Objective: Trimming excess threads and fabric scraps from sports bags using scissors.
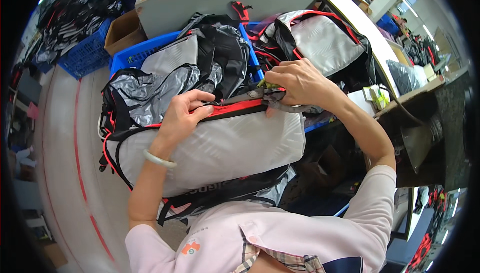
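A backpack (240, 145) with a pale grey back panel, black edging and red piping lies across my front. My left hand (181, 119) is closed on its upper edge, thumb and fingers pinching the red and black trim. In my right hand (306, 84) is a pair of scissors (254, 94), with grey blades and yellow-green wrapping by the handle. The blades point left along the trim, towards my left fingertips. My fingers partly hide the handles. Silver lining (155, 95) shows in the bag's opening behind the edge.
Behind the backpack, a blue crate (125, 59) holds more black and silver bags. Another bag (325, 38) with red trim lies at the right, beside a long white table edge (350, 8). A cardboard box (125, 33) and a loaded blue basket (85, 50) stand at the far left.
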Available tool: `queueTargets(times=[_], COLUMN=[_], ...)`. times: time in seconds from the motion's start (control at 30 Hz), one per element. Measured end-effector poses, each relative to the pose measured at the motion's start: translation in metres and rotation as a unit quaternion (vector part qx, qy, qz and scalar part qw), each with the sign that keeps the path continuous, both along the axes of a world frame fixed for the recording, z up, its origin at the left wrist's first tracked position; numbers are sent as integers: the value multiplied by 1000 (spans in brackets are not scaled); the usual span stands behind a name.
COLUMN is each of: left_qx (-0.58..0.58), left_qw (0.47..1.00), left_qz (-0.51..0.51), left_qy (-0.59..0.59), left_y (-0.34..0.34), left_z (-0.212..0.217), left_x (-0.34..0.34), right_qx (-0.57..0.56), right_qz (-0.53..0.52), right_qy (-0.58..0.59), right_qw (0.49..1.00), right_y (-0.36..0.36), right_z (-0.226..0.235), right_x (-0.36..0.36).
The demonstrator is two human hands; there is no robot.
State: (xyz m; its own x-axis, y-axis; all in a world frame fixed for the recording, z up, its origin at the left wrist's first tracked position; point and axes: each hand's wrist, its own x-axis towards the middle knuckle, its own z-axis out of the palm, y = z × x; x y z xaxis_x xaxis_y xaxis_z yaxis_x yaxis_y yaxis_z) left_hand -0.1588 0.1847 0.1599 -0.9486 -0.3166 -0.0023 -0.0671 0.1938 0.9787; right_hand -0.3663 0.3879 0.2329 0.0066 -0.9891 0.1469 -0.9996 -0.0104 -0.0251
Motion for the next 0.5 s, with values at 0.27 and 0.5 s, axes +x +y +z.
queueTargets(times=[0.27, 0.5], left_qx=[-36, -66], left_qw=[998, 994], left_qz=[21, -61], left_qy=[46, 58], left_y=[7, 12], left_z=[-3, -7], left_x=[-1, -52], right_qx=[-154, -325], right_qz=[-338, -366], right_qy=[-101, -255], right_qw=[923, 834], right_y=[56, 68], right_z=[-62, -77], right_x=[-78, -40])
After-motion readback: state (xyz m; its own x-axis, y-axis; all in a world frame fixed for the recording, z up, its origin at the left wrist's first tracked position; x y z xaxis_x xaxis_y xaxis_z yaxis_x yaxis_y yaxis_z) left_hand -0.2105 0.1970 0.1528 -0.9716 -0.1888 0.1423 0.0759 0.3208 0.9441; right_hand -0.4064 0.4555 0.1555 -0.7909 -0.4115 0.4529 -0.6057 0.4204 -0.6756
